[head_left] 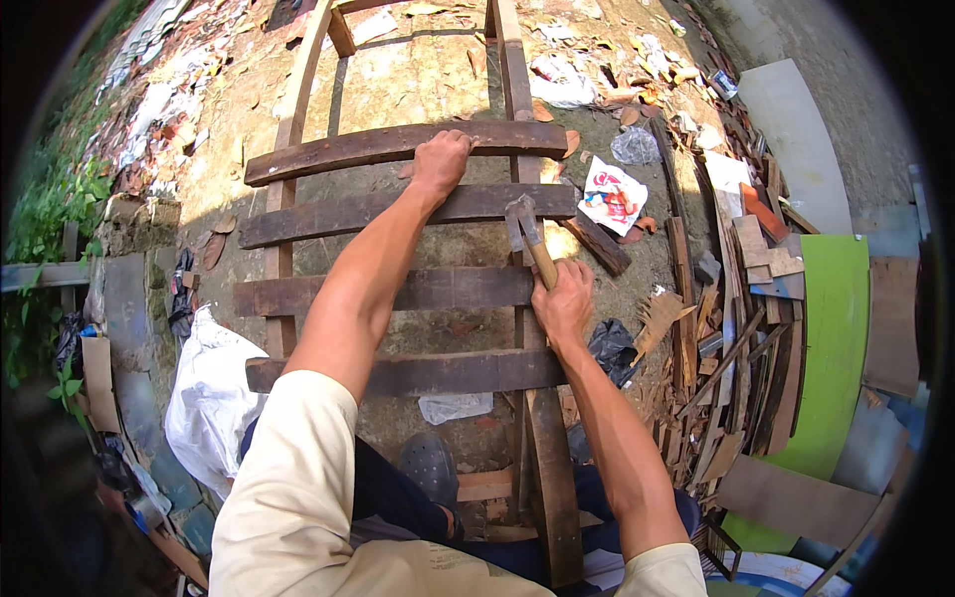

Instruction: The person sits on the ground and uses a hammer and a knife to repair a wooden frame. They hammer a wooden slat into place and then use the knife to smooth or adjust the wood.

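A wooden frame has two long rails, with several dark slats laid across them. My left hand (443, 161) is closed over the farthest slat (338, 151), fingertips drawn together at its upper face; whatever they pinch is too small to make out. In my right hand (565, 297) is a claw hammer (544, 261), gripped by its wooden handle. Its metal head lies over the right end of the second slat (348, 214), close to the right rail. Nearer to me are a third slat (418, 289) and a fourth slat (448, 372).
A loose plank (552, 478) slants from the nearest slat toward my lap. Scrap wood (736, 338) and a green board (828, 338) line the right side. A white sack (211, 398) slumps at left. A printed plastic bag (613, 197) lies right of the frame.
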Action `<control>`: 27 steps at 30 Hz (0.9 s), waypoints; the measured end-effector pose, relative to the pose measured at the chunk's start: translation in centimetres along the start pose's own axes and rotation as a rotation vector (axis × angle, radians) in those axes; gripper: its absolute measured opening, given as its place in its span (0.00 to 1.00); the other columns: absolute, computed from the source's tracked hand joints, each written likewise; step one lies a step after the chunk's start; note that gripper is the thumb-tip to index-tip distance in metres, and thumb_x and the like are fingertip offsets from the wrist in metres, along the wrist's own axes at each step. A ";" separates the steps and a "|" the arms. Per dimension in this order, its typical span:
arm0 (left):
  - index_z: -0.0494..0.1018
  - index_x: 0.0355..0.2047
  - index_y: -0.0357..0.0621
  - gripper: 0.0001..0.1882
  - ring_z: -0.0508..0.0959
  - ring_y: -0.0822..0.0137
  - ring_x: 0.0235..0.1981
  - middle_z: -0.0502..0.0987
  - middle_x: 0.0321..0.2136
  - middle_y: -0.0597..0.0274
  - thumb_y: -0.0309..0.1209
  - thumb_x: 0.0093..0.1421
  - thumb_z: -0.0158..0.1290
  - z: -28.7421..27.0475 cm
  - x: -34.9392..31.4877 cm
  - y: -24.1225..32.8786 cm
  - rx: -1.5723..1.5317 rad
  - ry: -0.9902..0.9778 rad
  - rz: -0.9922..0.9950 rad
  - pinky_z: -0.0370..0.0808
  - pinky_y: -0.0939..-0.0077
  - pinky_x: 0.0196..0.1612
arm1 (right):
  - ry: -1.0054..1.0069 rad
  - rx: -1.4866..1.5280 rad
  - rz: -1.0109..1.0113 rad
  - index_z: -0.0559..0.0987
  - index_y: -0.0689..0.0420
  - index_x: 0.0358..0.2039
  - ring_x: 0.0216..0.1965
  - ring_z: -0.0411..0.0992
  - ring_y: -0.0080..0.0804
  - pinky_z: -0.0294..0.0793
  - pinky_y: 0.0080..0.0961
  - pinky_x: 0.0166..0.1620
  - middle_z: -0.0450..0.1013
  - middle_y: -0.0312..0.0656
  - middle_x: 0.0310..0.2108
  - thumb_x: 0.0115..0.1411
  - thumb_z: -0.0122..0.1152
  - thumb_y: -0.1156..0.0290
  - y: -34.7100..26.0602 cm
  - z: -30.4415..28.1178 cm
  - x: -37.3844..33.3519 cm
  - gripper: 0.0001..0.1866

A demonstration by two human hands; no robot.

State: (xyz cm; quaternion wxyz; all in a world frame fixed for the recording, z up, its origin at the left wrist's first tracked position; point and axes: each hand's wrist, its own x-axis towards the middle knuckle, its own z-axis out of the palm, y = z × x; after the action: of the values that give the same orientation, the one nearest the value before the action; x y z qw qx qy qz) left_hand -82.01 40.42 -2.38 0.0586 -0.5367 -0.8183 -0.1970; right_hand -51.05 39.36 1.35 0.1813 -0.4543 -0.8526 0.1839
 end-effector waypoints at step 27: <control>0.45 0.76 0.72 0.41 0.37 0.53 0.77 0.39 0.77 0.61 0.68 0.67 0.34 1.0 0.7 3.6 0.080 -0.398 -0.059 0.32 0.43 0.75 | -0.023 0.020 0.050 0.81 0.61 0.39 0.58 0.67 0.53 0.70 0.44 0.58 0.78 0.45 0.46 0.59 0.69 0.61 -0.3 -0.1 0.0 0.16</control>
State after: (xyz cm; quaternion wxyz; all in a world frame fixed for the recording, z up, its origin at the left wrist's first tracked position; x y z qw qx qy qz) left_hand -78.94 42.67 -2.15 -0.0888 -0.5381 -0.8363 -0.0561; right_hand -51.17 39.25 1.60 0.1714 -0.4717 -0.8410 0.2019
